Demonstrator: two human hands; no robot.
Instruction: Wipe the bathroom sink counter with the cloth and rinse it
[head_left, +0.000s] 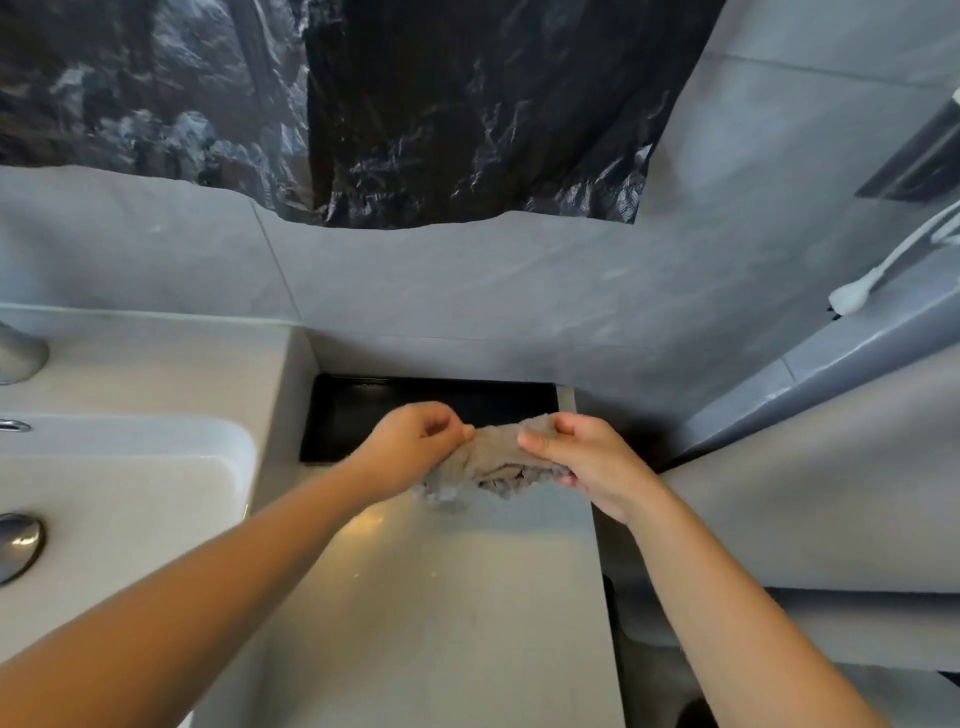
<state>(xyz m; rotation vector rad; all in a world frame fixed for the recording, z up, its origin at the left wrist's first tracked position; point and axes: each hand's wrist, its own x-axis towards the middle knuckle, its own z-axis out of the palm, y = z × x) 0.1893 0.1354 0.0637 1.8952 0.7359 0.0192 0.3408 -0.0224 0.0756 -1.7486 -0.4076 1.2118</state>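
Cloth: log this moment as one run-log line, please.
phase: handling cloth | left hand: pinches cloth's left end | right hand: grips right end | cloth: bunched between hands, over counter, before black tray | sink: at left

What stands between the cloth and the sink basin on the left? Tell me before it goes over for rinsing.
Nothing visible. The left hand and right hand hold the cloth over the counter; only bare counter lies between it and the sink basin. The black tray sits behind the cloth, off that path.

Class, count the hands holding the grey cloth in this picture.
2. The left hand pinches the cloth at its left end; the right hand grips its right end, both above the counter.
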